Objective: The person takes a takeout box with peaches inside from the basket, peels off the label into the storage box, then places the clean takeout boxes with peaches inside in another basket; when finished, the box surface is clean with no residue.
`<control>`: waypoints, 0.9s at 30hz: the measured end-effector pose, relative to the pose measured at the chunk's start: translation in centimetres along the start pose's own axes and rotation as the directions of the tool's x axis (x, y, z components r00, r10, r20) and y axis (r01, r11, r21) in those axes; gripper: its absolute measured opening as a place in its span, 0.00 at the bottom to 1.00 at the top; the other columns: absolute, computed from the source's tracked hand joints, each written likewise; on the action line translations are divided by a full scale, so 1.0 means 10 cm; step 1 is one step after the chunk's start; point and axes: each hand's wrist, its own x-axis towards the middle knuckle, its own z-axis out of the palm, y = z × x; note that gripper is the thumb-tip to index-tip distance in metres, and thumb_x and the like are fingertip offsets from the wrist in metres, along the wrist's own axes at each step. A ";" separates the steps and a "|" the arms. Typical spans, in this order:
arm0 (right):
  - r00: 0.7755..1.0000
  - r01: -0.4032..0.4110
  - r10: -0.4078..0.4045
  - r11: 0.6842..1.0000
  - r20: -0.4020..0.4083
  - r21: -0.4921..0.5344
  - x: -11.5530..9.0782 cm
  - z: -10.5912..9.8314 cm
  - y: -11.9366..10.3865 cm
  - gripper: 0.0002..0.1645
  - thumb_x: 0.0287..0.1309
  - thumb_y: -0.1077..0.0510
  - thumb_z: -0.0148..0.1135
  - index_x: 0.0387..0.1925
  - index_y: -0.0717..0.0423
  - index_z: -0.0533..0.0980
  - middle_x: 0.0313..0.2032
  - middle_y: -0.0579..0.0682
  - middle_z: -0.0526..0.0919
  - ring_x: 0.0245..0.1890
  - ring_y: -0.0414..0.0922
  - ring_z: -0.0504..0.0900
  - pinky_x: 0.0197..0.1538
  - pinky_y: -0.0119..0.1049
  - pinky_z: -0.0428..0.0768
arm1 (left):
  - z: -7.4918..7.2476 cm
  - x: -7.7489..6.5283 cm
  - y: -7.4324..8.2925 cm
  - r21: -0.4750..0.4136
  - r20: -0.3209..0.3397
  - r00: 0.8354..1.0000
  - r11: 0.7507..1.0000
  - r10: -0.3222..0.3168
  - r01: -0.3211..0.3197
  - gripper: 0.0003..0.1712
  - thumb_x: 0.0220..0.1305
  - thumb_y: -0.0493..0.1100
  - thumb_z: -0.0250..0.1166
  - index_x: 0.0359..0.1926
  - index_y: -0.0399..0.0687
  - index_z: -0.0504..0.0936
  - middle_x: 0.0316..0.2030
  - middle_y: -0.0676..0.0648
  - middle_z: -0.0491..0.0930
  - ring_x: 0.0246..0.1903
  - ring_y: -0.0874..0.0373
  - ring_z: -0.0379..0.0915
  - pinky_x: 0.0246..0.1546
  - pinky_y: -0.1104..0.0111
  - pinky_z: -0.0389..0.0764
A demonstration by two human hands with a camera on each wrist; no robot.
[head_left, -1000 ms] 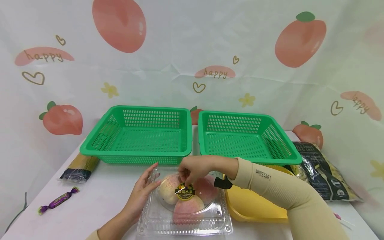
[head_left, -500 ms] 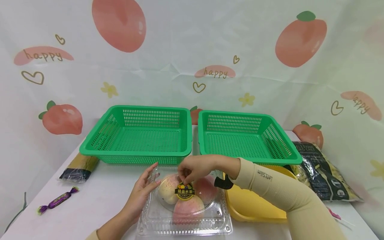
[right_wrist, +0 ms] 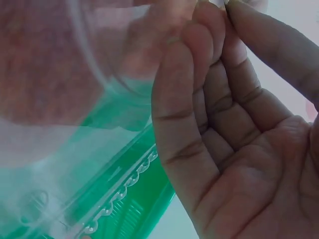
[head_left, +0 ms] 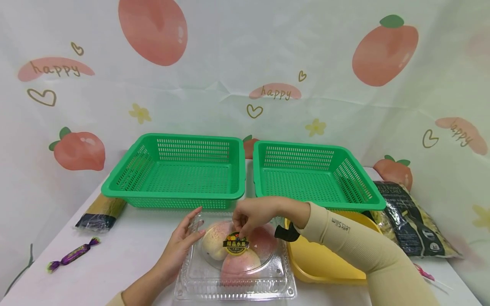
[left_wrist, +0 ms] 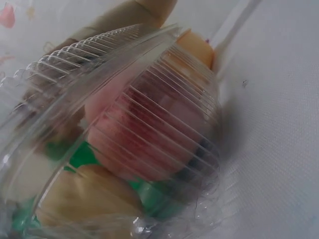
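Observation:
A clear plastic fruit container (head_left: 268, 282) stands on the table in the head view, its lid closed over several pinkish peaches (head_left: 241, 265). On top of the lid is a round black and gold sticker (head_left: 236, 244). My right hand (head_left: 254, 214) reaches over from the right, thumb and index finger pinching at the sticker's upper edge. The right wrist view has these fingertips meeting at its top border. My left hand (head_left: 178, 250) rests along the container's left side, fingers extended, thumb on the lid. In the left wrist view a peach (left_wrist: 149, 124) shows through the ribbed wall.
Two green baskets (head_left: 191, 195) (head_left: 317, 204) stand behind the container. A yellow tray (head_left: 329, 265) lies to its right, under my right forearm. A black food bag (head_left: 413, 221) and a lollipop (head_left: 425, 273) are farther right. At left lie a pasta packet (head_left: 101, 214) and a purple wrapped candy (head_left: 74, 254).
My right hand has shifted slightly to the right along the sticker's upper edge. The left hand and the container have stayed in place.

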 end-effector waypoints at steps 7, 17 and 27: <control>1.000 0.015 -0.015 0.998 0.003 0.054 -0.01 -0.02 0.02 0.07 0.55 0.67 0.62 0.24 0.62 0.73 0.20 0.41 0.72 0.20 0.32 0.68 0.25 0.20 0.68 | -0.01 0.01 0.00 -0.010 0.016 1.000 1.000 -0.008 0.008 0.33 0.68 0.39 0.51 0.71 0.53 0.50 0.73 0.44 0.38 0.71 0.42 0.39 0.69 0.44 0.44; 0.996 0.000 0.008 0.996 -0.083 0.095 -0.21 -0.13 0.12 0.07 0.56 0.67 0.60 0.24 0.61 0.73 0.23 0.48 0.80 0.23 0.36 0.77 0.31 0.29 0.78 | -0.02 0.00 -0.01 -0.006 0.027 1.000 1.000 -0.006 0.006 0.33 0.68 0.40 0.51 0.70 0.55 0.50 0.73 0.43 0.37 0.71 0.41 0.39 0.68 0.43 0.43; 0.979 -0.015 0.049 0.986 -0.200 0.168 -0.52 -0.14 0.32 0.07 0.54 0.67 0.62 0.24 0.59 0.72 0.22 0.45 0.79 0.25 0.40 0.78 0.35 0.39 0.81 | -0.01 0.01 0.00 -0.012 0.021 1.000 1.000 -0.003 0.003 0.33 0.68 0.40 0.51 0.70 0.55 0.50 0.73 0.44 0.37 0.71 0.41 0.39 0.68 0.43 0.42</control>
